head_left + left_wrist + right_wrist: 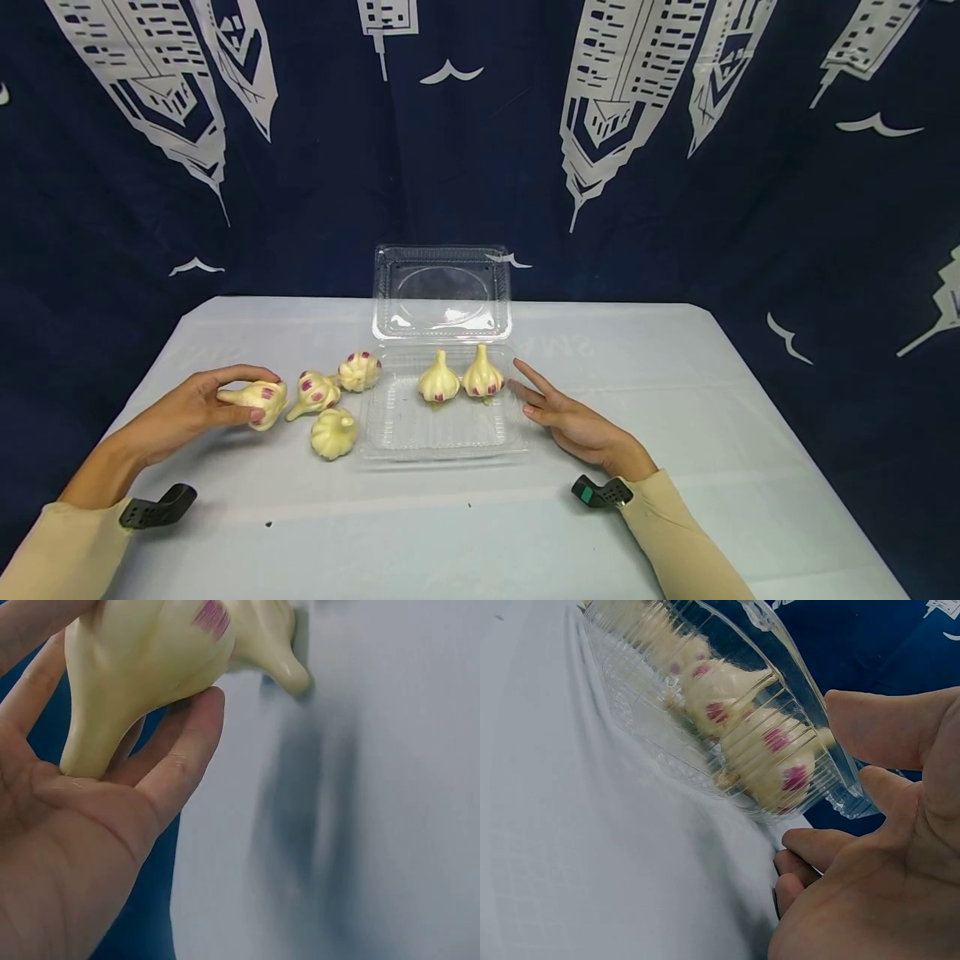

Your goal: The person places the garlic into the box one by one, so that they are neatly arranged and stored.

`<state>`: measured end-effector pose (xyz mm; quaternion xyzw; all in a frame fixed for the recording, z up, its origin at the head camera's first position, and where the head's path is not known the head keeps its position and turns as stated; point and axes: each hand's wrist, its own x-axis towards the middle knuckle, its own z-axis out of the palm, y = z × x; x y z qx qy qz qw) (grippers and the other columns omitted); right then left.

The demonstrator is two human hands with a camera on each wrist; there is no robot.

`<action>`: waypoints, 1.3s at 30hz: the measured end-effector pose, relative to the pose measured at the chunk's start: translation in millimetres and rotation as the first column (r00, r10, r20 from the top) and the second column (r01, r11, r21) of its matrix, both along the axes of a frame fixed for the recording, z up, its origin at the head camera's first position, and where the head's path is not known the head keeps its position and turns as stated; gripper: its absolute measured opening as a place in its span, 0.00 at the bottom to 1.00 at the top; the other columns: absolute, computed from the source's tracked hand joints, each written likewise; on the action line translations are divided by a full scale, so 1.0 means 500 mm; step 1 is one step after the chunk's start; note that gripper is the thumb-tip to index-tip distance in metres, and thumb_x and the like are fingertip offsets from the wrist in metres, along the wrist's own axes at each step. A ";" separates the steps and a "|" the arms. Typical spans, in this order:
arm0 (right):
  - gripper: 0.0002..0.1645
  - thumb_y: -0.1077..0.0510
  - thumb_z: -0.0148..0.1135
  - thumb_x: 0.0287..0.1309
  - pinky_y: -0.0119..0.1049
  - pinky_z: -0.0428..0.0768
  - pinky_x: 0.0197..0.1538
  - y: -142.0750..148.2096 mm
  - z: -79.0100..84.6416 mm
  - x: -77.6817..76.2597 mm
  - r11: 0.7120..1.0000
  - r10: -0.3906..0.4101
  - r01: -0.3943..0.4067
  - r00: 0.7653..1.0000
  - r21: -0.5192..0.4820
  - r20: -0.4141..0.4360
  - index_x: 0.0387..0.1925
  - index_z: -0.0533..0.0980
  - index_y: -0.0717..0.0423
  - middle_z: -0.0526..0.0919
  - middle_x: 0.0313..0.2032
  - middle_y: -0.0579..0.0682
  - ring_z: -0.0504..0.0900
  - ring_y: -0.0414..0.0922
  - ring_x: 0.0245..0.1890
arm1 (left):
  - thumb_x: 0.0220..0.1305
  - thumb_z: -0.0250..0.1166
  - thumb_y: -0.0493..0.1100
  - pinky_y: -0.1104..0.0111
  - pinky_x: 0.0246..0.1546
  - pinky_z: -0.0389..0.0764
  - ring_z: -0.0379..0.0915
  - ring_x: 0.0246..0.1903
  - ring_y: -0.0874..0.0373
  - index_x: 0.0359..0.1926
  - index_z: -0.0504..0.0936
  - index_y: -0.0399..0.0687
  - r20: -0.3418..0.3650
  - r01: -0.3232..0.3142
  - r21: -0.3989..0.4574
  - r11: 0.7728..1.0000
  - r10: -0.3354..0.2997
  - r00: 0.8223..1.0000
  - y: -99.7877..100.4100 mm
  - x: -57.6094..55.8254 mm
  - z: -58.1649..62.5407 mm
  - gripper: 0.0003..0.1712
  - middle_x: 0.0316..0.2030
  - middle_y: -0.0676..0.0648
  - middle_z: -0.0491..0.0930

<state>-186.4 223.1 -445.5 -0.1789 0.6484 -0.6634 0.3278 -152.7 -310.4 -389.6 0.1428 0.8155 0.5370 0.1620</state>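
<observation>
The left grip (197,408) pinches a garlic bulb (264,403) over the bench (360,533); only the left wrist view shows its stem (91,742) meeting the palm. Three loose bulbs (333,432) lie between it and the clear tray (390,446) holding two bulbs (438,382); beside that, the right grip (577,425) is empty, fingers extended.

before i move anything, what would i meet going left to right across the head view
Left hand gripping a garlic bulb, tipped garlic bulb, rear loose garlic bulb, left boxed garlic bulb in the clear container, right boxed garlic bulb, right hand.
</observation>
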 end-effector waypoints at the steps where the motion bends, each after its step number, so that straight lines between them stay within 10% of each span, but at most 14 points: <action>1: 0.46 0.58 0.49 0.76 0.65 0.22 0.72 0.000 0.000 0.000 1.000 0.001 -0.001 1.000 0.001 -0.001 0.79 0.36 0.28 0.37 0.80 0.52 0.23 0.51 0.78 | 0.65 0.68 0.37 0.65 0.43 0.83 0.81 0.42 0.63 0.65 0.73 0.42 -0.006 0.001 -0.006 1.000 -0.001 1.000 0.004 -0.001 0.004 0.29 0.53 0.58 0.77; 25: 0.45 0.60 0.45 0.77 0.65 0.22 0.72 -0.002 0.002 0.001 1.000 -0.008 0.008 1.000 0.014 0.000 0.79 0.35 0.28 0.37 0.80 0.52 0.23 0.52 0.78 | 0.66 0.68 0.47 0.76 0.53 0.76 0.70 0.60 0.65 0.68 0.74 0.57 -0.094 0.105 -0.162 0.981 -0.122 0.988 0.097 -0.038 0.074 0.30 0.67 0.45 0.71; 32: 0.44 0.62 0.44 0.77 0.65 0.23 0.73 -0.002 0.003 0.001 1.000 -0.010 0.010 1.000 0.012 -0.005 0.79 0.35 0.29 0.37 0.80 0.52 0.24 0.51 0.78 | 0.67 0.67 0.48 0.54 0.64 0.70 0.60 0.70 0.46 0.68 0.73 0.60 -0.118 0.123 -0.236 0.964 -0.154 0.981 0.124 -0.052 0.085 0.29 0.69 0.47 0.70; 39: 0.45 0.59 0.47 0.77 0.64 0.23 0.73 -0.001 0.004 0.002 1.000 -0.008 0.008 1.000 0.013 0.003 0.79 0.37 0.25 0.37 0.80 0.52 0.24 0.51 0.78 | 0.66 0.68 0.48 0.67 0.57 0.74 0.67 0.63 0.50 0.63 0.77 0.60 -0.174 0.100 -0.232 0.968 -0.143 0.974 0.151 -0.066 0.086 0.25 0.65 0.52 0.75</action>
